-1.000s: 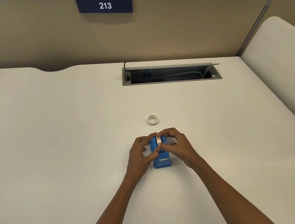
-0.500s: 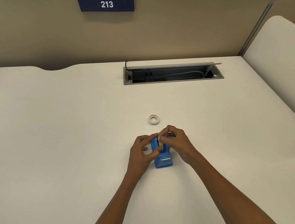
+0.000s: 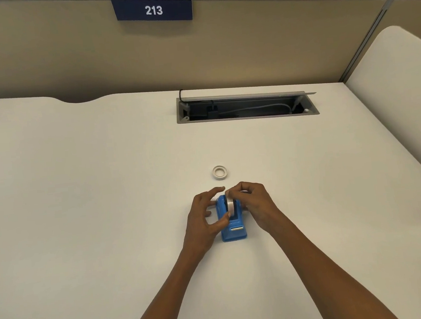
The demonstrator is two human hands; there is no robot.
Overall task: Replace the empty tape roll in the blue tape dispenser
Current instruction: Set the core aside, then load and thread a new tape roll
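Dispenser (image 3: pixel 231 220) upright on desk (image 3: pixel 80 196) between both hands. Right hand (image 3: pixel 252 202) fingertips pinch tape roll (image 3: pixel 230 205) seated in dispenser cradle. Left hand (image 3: pixel 205 217) fingers spread, thumb touching dispenser side. Empty core (image 3: pixel 219 172) just beyond fingertips.

A single head-worn wide-angle view looks forward and down from above the near edge of the white desk (image 3: pixel 80 196); both forearms enter from the bottom edge, and the hands sit just below frame centre. The view faces the tan partition (image 3: pixel 245 49) bearing the sign "213" (image 3: pixel 153 10); the desk's far corners curve with lens distortion.
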